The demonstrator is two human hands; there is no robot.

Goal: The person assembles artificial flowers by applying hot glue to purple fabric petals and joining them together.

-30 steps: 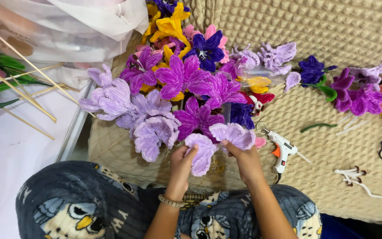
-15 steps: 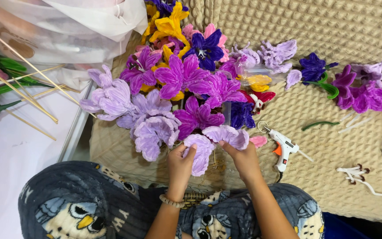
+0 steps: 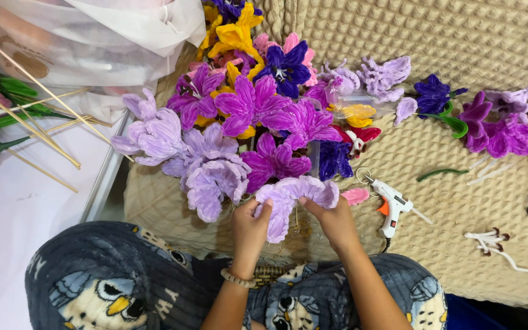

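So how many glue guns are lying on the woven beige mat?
1. A white glue gun with an orange trigger lies on the woven beige mat, beside the right hand. Others could be hidden under the fuzzy flowers.

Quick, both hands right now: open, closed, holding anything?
Left hand: closed, fingers pinching the lilac pipe-cleaner flower from its left side.
Right hand: closed on the same lilac flower, thumb pressed against its petals.

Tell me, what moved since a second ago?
Almost nothing. Both hands, left hand and right hand, keep holding the pale purple flower, only shifting their fingers a little on its petals. The glue gun and the flower pile stayed put.
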